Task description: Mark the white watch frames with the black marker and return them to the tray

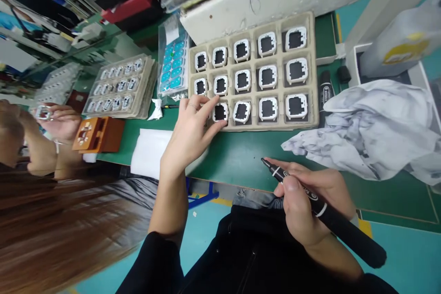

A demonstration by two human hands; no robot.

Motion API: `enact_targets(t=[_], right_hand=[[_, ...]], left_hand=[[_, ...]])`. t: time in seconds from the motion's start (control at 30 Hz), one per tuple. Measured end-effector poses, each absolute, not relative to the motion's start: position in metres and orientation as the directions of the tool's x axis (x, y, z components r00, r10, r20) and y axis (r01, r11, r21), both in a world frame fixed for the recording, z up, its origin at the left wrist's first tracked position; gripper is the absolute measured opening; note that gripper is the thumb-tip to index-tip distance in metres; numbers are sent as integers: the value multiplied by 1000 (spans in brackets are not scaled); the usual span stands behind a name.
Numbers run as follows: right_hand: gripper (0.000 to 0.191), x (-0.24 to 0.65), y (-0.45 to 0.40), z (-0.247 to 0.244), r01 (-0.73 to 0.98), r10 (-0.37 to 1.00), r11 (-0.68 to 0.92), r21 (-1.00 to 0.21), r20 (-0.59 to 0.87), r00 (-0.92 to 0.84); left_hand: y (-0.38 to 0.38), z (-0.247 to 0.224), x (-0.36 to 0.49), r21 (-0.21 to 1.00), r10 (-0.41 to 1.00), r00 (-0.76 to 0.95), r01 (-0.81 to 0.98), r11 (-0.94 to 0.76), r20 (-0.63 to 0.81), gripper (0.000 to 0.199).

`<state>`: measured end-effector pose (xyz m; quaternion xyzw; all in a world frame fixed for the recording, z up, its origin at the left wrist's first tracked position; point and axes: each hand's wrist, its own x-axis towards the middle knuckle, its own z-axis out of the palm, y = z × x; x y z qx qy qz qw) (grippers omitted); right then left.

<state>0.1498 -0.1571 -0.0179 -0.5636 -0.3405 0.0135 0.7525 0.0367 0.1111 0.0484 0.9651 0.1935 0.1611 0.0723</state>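
Observation:
My left hand (191, 131) reaches over the lower left part of a beige compartment tray (253, 89). Its thumb and fingers are around a white square frame (221, 112) with a black centre, which still sits in its compartment. Similar frames fill the tray in rows; the one just right of my fingers (241, 112) lies slightly tilted. Over the table's front edge, my right hand (306, 202) grips an uncapped black marker (313, 200), its tip pointing up and left toward the tray.
A crumpled white cloth (375, 128) and a black marker (324, 92) lie right of the tray. Leftward are a bag of blue pieces (175, 64), white paper (149, 151), another stacked tray (119, 87), an orange block (108, 135) and a co-worker's hands (62, 121).

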Motion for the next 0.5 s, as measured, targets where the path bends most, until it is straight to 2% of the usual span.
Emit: enact_targets(t=[0.1, 0.17, 0.27, 0.5], right_hand=[[26, 147, -152, -9, 386, 330, 386, -838, 516, 791], [24, 143, -151, -7, 369, 317, 367, -854, 488, 814], [22, 138, -152, -10, 312, 344, 370, -875, 441, 829], [17, 135, -157, -14, 182, 367, 424, -887, 352, 861]], left_hand=[[111, 53, 45, 146, 373, 878, 343, -928, 302, 52], [106, 57, 52, 125, 328, 882, 304, -945, 339, 46], [104, 62, 66, 118, 218, 927, 190, -975, 305, 41], [126, 64, 96, 178, 93, 978, 60, -982, 184, 54]])
